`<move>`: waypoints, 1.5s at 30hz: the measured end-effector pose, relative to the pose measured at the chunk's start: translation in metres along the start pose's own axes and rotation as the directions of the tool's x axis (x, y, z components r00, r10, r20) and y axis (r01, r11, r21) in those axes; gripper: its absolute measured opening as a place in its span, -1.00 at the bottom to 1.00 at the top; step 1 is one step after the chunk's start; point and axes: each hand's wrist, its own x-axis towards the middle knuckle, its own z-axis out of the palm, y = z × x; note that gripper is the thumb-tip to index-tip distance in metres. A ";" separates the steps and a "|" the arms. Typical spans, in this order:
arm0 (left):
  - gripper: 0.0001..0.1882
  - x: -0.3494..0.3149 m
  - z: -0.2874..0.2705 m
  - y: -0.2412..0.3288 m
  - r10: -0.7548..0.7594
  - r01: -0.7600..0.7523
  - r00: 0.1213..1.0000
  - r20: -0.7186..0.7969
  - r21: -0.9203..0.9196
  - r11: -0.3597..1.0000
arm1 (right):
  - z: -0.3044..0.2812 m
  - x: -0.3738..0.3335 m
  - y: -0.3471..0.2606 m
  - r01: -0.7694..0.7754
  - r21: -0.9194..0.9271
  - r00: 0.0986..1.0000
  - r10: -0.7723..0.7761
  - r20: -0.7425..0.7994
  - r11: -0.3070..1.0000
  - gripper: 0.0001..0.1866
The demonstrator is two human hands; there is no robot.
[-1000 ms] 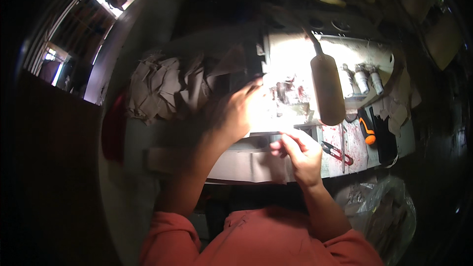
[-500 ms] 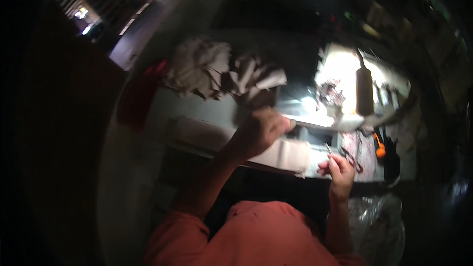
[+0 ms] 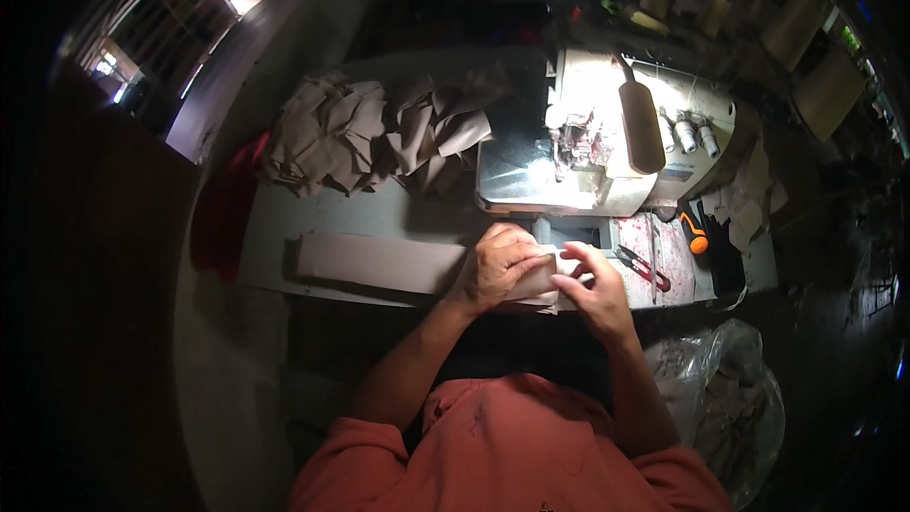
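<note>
A beige fabric piece [image 3: 537,280] sits in my left hand [image 3: 500,267], its fingers closed over it near the table's front edge. At the right end of that cloth is my right hand [image 3: 595,288], thumb and index finger apart at the edge, the other fingers curled. Whether those tips touch the cloth is hard to tell. Under and left of my left hand lies a long stack of beige fabric strips [image 3: 379,264]. Right of my right hand are red-handled thread snips [image 3: 645,268] and slim metal tweezers [image 3: 654,245].
Behind my hands stands a lit sewing machine [image 3: 607,192] with a lamp [image 3: 643,128] over it. Crumpled beige fabric pieces [image 3: 327,133] heap at the back left, beside a red object [image 3: 223,213]. An orange-handled tool [image 3: 698,239] lies right; a clear plastic bag [image 3: 725,398] hangs below.
My right hand has let go of the thin metal tool, which lies on the table, and moved left to the fabric. My left hand has come down nearer the table's front edge.
</note>
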 end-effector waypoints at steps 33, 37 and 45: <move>-0.49 0.018 -0.045 0.051 -0.350 0.409 0.898 0.266 -0.215 0.887 | 0.004 -0.005 -0.058 -0.278 0.551 0.949 0.137 0.284 0.787 -0.85; -0.82 0.032 -0.050 0.063 -0.483 0.589 0.807 0.339 -0.416 0.692 | -0.001 -0.007 -0.056 -0.270 0.502 0.947 0.133 0.292 0.822 -0.87; -0.79 0.039 -0.048 0.065 -0.534 0.551 0.833 0.142 -0.288 0.783 | 0.001 -0.006 -0.067 -0.235 0.519 0.966 0.140 0.215 0.822 -0.88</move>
